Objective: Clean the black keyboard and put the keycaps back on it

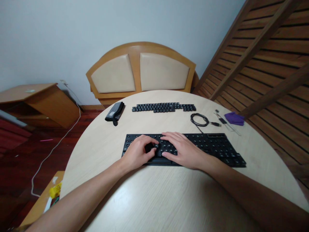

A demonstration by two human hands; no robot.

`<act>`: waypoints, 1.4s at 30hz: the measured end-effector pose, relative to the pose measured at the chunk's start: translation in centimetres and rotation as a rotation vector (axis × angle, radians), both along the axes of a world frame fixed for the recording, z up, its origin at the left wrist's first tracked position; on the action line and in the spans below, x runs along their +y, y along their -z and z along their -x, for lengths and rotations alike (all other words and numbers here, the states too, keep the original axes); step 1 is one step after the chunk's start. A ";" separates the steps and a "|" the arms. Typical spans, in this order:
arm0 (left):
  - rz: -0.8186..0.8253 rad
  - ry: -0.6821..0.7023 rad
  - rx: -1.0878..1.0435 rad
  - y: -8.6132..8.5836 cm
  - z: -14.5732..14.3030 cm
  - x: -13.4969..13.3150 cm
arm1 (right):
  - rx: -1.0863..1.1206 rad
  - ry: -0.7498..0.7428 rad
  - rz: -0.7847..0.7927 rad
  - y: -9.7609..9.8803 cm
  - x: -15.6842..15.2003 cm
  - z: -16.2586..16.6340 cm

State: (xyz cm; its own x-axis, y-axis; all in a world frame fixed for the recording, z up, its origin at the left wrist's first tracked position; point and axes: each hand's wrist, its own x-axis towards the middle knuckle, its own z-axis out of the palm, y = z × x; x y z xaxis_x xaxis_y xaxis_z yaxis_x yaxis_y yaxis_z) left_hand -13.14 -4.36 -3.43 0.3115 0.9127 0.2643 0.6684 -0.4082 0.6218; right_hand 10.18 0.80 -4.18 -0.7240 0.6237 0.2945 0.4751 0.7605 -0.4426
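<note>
A black keyboard (217,148) lies in front of me with many of its keycaps off, so bare key positions show. My left hand (138,150) is over its left half, thumb and index finger pinched around a small black keycap (156,145) at the board. Beside it, my right hand (183,149) rests on the middle of the keyboard with fingers stretched out. Loose black keycaps (164,107) stand in rows farther back on the table. Both palms hide part of the keyboard.
On the round table (145,199) are a folded dark pouch (115,111), the coiled USB cable (199,120), thin tools (227,121) and a purple cloth (234,118). A padded headboard (137,67) stands behind. A white cord (58,145) runs across the floor at left.
</note>
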 end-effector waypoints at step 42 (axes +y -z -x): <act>0.044 0.041 0.020 -0.6 0.4 -0.1 | 0.024 0.023 -0.013 0.3 -0.3 0.3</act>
